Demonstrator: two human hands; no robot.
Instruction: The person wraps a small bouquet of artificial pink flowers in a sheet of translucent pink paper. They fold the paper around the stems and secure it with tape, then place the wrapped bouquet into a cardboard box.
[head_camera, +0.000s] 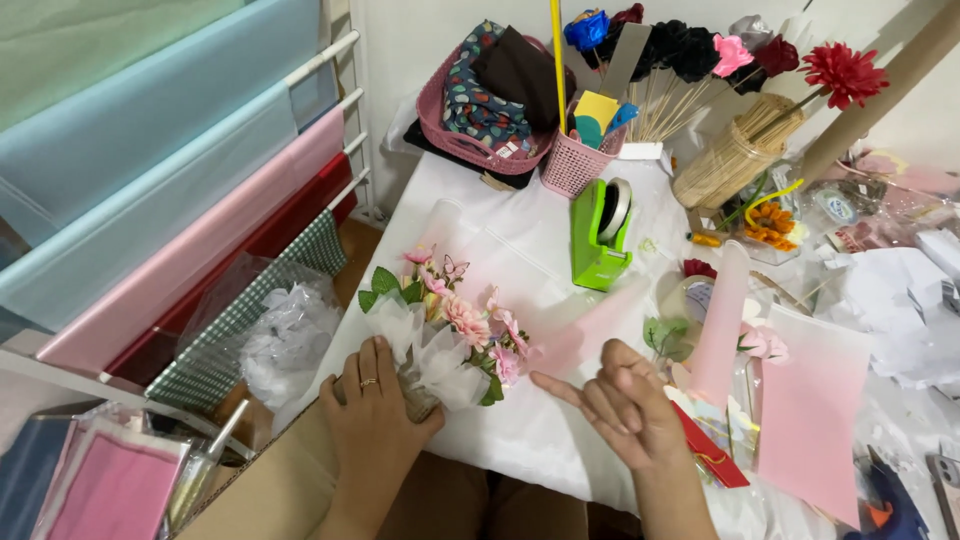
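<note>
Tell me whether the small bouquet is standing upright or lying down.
Lying down. The bouquet rests on its side on the white table, pink blooms pointing right, while the left hand grips its wrapped base.

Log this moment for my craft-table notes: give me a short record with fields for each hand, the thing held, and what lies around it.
left hand: closed around the base of the small bouquet
bouquet: pink flowers, green leaves, white wrap, lying on its side on the white table cover
right hand: open, holding nothing, fingers pointing toward the bouquet
nearby: green tape dispenser, pink paper sheet, rolled pink paper
behind: pink basket of fabric
</note>
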